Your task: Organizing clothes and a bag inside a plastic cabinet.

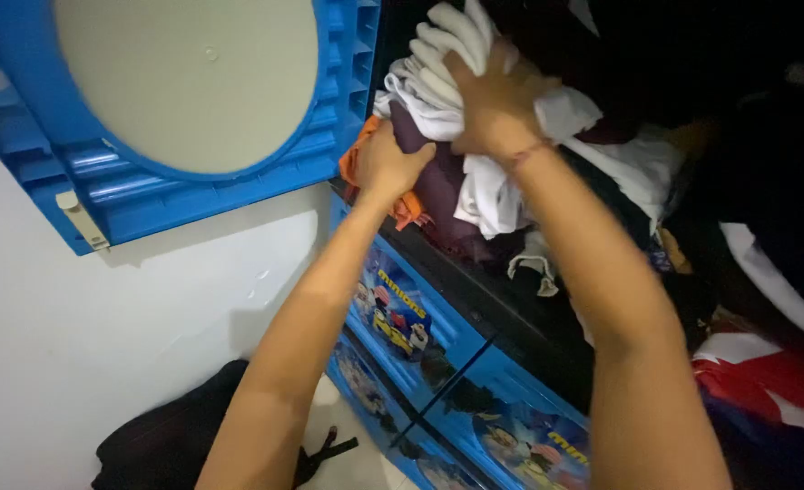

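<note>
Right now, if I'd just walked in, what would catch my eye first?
Probably the two bare arms reaching into a crammed cupboard shelf: the right hand grips a white cloth bundle while the left hand presses into a maroon garment beside an orange one. Next, the bright blue cupboard door swung open at upper left, and the cartoon-printed blue drawers below the shelf.

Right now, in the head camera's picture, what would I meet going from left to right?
Blue cabinet door with its pale round panel → left hand on the orange cloth → right hand gripping the white cloth → red and white fabric.
</note>
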